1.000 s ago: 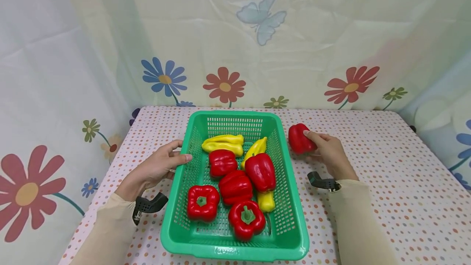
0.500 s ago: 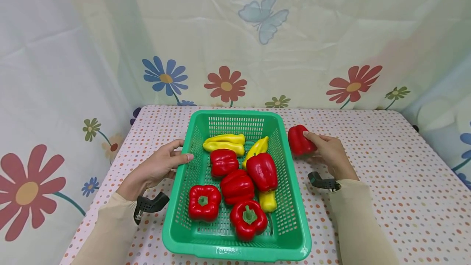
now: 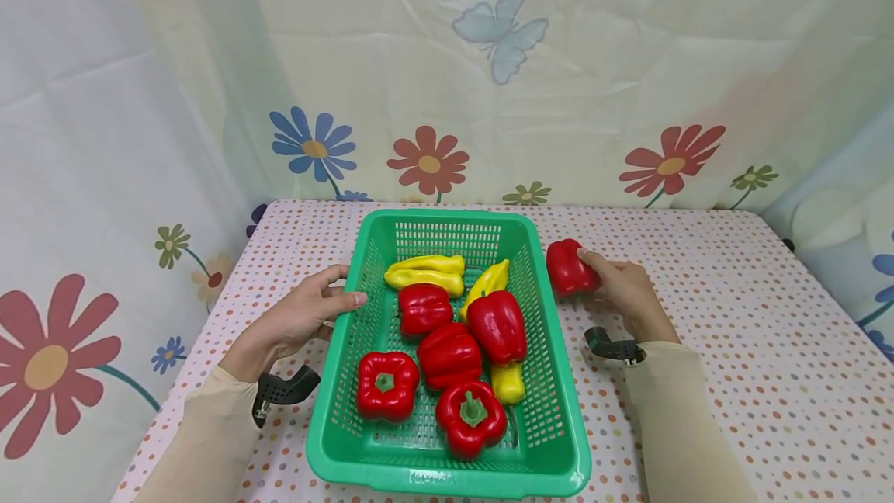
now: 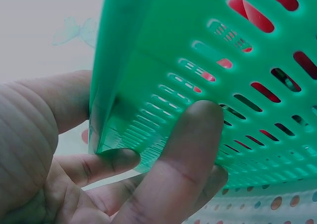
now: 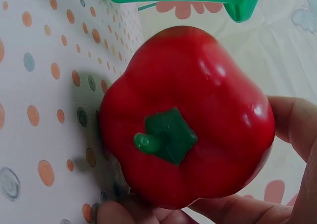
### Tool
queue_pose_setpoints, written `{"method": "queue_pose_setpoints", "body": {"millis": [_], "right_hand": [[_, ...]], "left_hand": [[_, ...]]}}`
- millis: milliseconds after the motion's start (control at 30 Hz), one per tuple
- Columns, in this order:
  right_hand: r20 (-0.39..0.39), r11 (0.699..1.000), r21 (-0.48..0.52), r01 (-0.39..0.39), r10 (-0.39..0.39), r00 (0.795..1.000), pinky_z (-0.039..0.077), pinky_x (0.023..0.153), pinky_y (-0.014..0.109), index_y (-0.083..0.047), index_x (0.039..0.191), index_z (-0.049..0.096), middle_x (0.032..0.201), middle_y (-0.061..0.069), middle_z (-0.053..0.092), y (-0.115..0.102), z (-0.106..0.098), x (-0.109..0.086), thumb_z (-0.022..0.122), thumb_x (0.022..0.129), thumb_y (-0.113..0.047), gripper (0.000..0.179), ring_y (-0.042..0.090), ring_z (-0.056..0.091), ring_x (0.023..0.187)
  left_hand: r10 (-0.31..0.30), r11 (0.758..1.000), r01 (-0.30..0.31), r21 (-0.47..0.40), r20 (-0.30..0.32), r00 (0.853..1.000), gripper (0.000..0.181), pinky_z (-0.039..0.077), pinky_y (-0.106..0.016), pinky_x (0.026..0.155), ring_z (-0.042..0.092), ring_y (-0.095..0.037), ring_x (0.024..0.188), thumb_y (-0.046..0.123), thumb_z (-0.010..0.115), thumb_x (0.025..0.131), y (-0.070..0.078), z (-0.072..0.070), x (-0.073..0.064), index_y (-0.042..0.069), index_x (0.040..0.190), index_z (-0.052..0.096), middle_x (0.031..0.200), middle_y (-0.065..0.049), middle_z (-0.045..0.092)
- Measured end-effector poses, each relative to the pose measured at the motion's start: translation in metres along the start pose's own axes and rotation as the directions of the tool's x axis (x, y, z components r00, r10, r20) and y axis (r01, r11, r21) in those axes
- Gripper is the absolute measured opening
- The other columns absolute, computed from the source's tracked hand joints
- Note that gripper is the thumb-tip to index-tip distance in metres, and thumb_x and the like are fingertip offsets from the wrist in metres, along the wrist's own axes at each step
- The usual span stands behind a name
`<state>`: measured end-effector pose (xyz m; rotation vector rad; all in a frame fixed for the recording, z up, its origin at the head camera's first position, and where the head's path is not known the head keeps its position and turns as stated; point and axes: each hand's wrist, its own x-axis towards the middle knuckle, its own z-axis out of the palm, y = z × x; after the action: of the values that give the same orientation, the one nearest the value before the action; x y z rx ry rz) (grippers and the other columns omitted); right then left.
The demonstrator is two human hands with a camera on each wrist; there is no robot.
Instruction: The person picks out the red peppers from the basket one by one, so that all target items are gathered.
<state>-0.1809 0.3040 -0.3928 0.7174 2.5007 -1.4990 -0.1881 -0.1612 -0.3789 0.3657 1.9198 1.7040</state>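
My left hand (image 3: 307, 309) grips the left rim of a green plastic basket (image 3: 447, 481). Its thumb lies over the rim and its fingers press the slotted outer wall (image 4: 163, 60), as the left wrist view shows. To the right of the basket, my right hand (image 3: 625, 289) holds a red bell pepper (image 3: 569, 266) between thumb and fingers. In the right wrist view this pepper (image 5: 213, 85) turns its green stem to the camera, low over or touching the table. Inside the basket lie several red bell peppers (image 3: 450, 355) and several yellow peppers (image 3: 426, 282).
A pale dotted cloth (image 3: 733, 332) covers the table. Behind it hangs a curtain (image 3: 594, 45) with printed flowers and a butterfly, and more curtain stands at both sides. A black wrist mount sits on each forearm.
The view shifted slightly about half a second ago. Both hands hold their places; the red bell pepper in my right hand has sunk very slightly.
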Motion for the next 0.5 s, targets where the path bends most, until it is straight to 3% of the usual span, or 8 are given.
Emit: {"method": "queue_pose_setpoints", "body": {"millis": [233, 500], "right_hand": [[-0.042, 0.999, -0.030, 0.024, -0.025, 0.999, 0.053, 0.092, 0.046, 0.008, 0.148, 0.049, 0.147, 0.032, 0.051, 0.0026, 0.0006, 0.0007, 0.042, 0.102, -0.064, 0.086, 0.043, 0.053, 0.126], [-0.018, 0.998, -0.049, 0.031, -0.032, 0.999, 0.053, 0.103, 0.057, 0.006, 0.152, 0.045, 0.149, 0.031, 0.050, 0.0012, -0.0046, -0.0022, 0.039, 0.103, -0.064, 0.087, 0.045, 0.056, 0.127]], "left_hand": [[-0.005, 1.000, 0.005, 0.005, 0.002, 1.000, 0.057, 0.065, -0.056, 0.075, 0.077, -0.040, 0.095, 0.017, 0.061, 0.106, -0.0021, -0.0002, -0.0018, -0.003, 0.152, 0.035, 0.125, -0.033, 0.066], [0.003, 1.000, -0.003, 0.015, 0.011, 1.000, 0.054, 0.064, -0.057, 0.075, 0.077, -0.038, 0.094, 0.018, 0.060, 0.106, -0.0013, -0.0012, 0.0010, -0.002, 0.151, 0.037, 0.125, -0.033, 0.066]]}}
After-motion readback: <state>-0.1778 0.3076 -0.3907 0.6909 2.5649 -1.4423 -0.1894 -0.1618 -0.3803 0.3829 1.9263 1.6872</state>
